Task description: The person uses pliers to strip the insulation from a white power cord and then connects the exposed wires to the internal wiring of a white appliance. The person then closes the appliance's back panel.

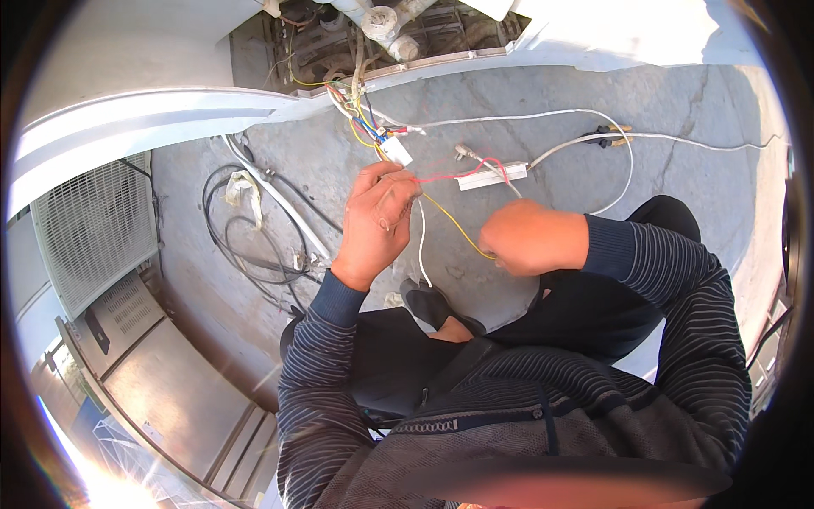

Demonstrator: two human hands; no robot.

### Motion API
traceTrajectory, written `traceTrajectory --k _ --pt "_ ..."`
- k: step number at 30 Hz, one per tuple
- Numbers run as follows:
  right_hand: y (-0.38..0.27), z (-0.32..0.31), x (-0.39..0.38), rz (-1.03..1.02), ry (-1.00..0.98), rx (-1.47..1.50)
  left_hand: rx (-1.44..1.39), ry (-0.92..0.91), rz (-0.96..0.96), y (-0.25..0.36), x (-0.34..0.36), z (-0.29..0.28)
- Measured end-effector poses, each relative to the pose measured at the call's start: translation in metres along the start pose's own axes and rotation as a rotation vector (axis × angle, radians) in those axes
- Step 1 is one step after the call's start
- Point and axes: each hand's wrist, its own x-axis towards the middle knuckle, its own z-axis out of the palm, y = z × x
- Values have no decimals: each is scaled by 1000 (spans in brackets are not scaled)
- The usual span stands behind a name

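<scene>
My left hand [377,216] is closed in a pinch around thin wires, just below a small white box [396,151] tied to a bundle of coloured wires [363,125]. Out of its fingers run a red wire [449,178] to the right and a white wire [422,242] hanging down. A yellow wire [454,222] stretches from there to my right hand [530,237], whose fingers are closed on its far end. The fingertips of both hands are partly hidden, so the wire ends do not show.
Ahead stands an opened white cabinet with pipes [381,25] inside. A white power strip [493,176] and white cable [632,136] lie on the concrete floor. Black cable [225,229] is coiled at left, beside a grille panel [97,225] and a metal cabinet [182,382].
</scene>
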Motion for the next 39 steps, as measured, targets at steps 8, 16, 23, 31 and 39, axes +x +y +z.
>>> traceTrajectory --k 8,16,23,31,39 --pt "20 -90 -36 -293 155 1384 -221 99 -162 -2 0 7" --pt "18 -60 53 427 508 1348 -1228 674 -834 -10 7 2" --pt "-2 -57 105 -77 632 1146 -1135 671 -824 4 20 0" --pt "26 -50 97 178 499 1469 -1040 869 -787 -30 18 -59" --pt "55 -24 101 388 597 1331 -1205 824 -818 -26 0 -71"
